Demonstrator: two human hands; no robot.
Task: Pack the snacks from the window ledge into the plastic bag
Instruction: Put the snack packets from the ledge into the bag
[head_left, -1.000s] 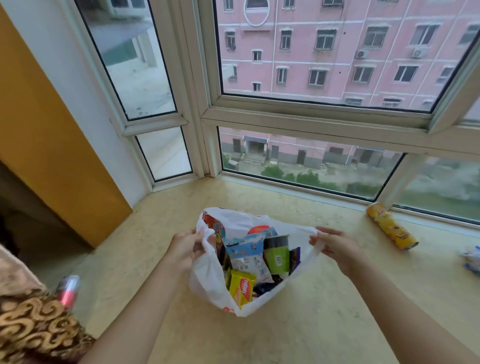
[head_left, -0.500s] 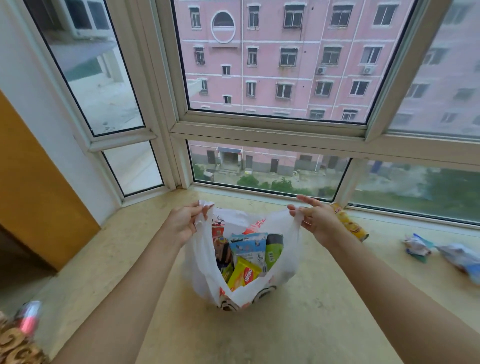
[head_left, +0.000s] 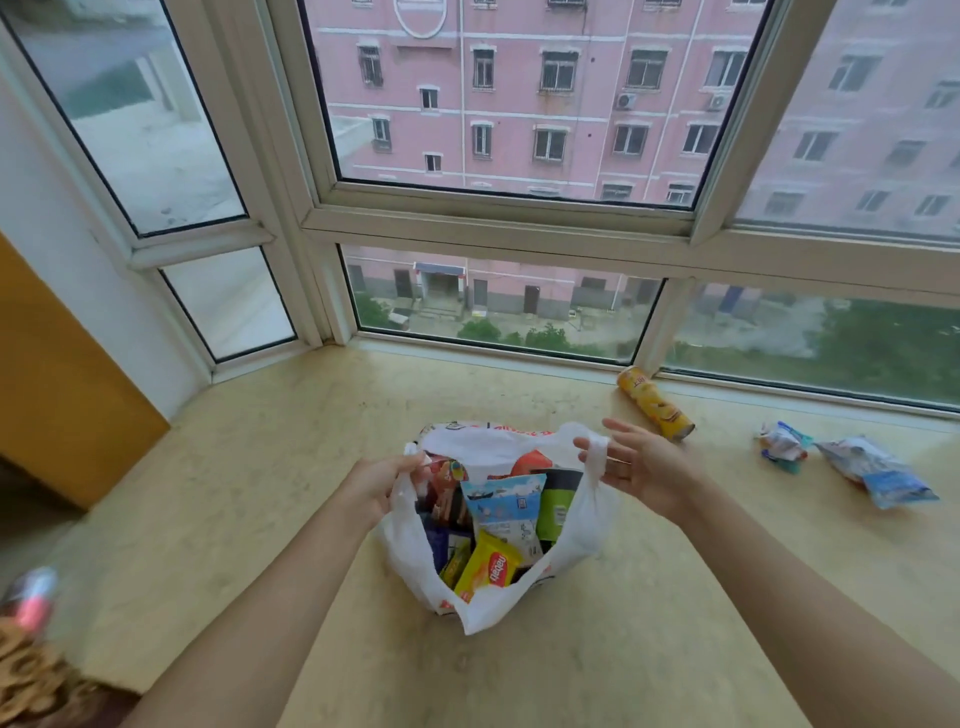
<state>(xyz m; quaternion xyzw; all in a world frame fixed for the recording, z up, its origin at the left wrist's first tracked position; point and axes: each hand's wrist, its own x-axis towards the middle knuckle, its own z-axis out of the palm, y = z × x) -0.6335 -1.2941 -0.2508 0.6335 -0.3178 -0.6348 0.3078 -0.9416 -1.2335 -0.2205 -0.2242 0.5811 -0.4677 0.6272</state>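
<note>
Head view: left grip pinches the plastic bag handle; right grip released, handle draped over fingers.

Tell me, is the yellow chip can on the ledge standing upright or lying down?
Lying down: the yellow chip can rests on its side on the ledge.

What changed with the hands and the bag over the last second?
The right hand has opened; its fingers are now spread, and the bag's right handle only drapes against them instead of being pinched. The left hand still grips the left handle of the plastic bag. The bag stayed on the ledge, and the yellow can and two packets still lie unpacked.
</note>
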